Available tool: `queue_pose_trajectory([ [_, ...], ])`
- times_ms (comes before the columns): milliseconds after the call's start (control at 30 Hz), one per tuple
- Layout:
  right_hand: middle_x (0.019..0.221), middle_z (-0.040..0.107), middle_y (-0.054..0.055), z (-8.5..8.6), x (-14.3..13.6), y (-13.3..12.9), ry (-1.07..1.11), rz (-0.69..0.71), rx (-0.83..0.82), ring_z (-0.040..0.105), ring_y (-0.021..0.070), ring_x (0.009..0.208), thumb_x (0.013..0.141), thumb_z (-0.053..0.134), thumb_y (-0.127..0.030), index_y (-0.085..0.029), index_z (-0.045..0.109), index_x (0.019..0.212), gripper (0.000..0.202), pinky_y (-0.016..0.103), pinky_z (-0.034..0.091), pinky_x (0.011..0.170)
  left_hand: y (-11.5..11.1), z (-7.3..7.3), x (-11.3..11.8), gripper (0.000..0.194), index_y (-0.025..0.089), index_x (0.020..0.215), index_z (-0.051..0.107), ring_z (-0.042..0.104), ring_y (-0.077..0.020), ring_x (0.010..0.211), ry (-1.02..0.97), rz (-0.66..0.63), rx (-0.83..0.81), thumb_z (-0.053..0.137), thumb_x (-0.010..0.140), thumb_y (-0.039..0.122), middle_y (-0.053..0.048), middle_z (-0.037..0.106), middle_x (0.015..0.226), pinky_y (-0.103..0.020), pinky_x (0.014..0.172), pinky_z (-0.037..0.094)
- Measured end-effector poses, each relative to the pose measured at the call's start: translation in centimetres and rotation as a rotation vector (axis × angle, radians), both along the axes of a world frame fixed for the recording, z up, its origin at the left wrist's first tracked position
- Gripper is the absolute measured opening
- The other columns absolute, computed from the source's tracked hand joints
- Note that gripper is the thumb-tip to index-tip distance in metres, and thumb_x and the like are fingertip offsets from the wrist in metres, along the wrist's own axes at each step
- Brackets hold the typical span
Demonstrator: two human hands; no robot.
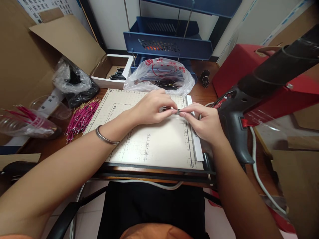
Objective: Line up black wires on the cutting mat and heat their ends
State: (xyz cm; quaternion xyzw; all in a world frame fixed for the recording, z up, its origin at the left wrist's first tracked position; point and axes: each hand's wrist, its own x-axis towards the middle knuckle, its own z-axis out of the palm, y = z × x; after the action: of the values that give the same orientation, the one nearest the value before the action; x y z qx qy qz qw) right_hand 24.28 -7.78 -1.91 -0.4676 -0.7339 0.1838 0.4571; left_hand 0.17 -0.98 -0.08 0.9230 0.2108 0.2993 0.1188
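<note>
My left hand (pixel 156 109), with a metal bangle on its wrist, pinches a thin black wire (pixel 178 111) between thumb and fingertips. From the other side, my right hand (pixel 206 122) grips the same wire in a finger-and-thumb pinch. The two hands' fingertips nearly meet, so little of the wire shows, and whether it is one strand or more is hard to see. Both hands are over the upper right part of a cream paper-trimmer board (pixel 134 139) printed with grid lines and sizes. The trimmer's pale rail (pixel 197 146) runs beneath my right hand.
Behind the board lie a clear bag (pixel 159 74) of black wires and an open carton (pixel 112 63). Magenta wires (pixel 83 118) lie left, near a plastic bottle (pixel 32 124). A heat gun (pixel 239 113) stands close on the right, before a red box (pixel 231 63). Blue shelves (pixel 169 44) rise behind.
</note>
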Motion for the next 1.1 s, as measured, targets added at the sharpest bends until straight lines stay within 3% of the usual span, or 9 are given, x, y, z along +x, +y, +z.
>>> queue_pose_trajectory([
  [533, 0.092, 0.088, 0.002, -0.05, -0.04, -0.1, -0.003, 0.004, -0.005, 0.079, 0.025, 0.084, 0.093, 0.077, -0.031, -0.029, 0.088, 0.093, 0.011, 0.048, 0.064, 0.093, -0.18, 0.07, 0.09, 0.026, 0.022, 0.099, 0.082, 0.063, -0.0259, 0.086, 0.013, -0.003, 0.005, 0.059, 0.107, 0.032, -0.007, 0.077, 0.082, -0.042, 0.084, 0.048],
  [733, 0.095, 0.087, 0.001, 0.12, -0.09, 0.05, -0.046, 0.024, 0.034, 0.082, 0.027, 0.093, 0.094, 0.075, -0.031, -0.029, 0.082, 0.086, 0.011, 0.06, 0.054, 0.118, -0.2, 0.01, 0.08, 0.023, 0.022, 0.1, 0.081, 0.063, -0.025, 0.085, 0.001, -0.033, 0.012, 0.061, 0.106, 0.03, -0.007, 0.078, 0.083, -0.041, 0.083, 0.048],
  [900, 0.1, 0.088, 0.002, 0.04, -0.01, 0.11, -0.067, 0.01, 0.063, 0.083, 0.0284, 0.104, 0.095, 0.075, -0.03, -0.029, 0.081, 0.086, 0.01, 0.062, 0.051, 0.122, -0.41, 0.1, 0.33, 0.016, 0.022, 0.104, 0.081, 0.065, -0.025, 0.087, 0.023, -0.048, 0.072, 0.066, 0.103, 0.026, -0.007, 0.08, 0.088, -0.039, 0.081, 0.047],
  [1100, 0.098, 0.087, 0.002, -0.41, 0.09, 0.21, -0.065, -0.023, 0.118, 0.083, 0.0305, 0.106, 0.095, 0.076, -0.033, -0.028, 0.082, 0.087, 0.011, 0.068, 0.047, 0.125, -0.6, 0.32, 0.51, 0.023, 0.021, 0.098, 0.081, 0.063, -0.0224, 0.081, -0.048, -0.082, 0.11, 0.06, 0.108, 0.023, -0.006, 0.079, 0.082, -0.037, 0.078, 0.047],
])
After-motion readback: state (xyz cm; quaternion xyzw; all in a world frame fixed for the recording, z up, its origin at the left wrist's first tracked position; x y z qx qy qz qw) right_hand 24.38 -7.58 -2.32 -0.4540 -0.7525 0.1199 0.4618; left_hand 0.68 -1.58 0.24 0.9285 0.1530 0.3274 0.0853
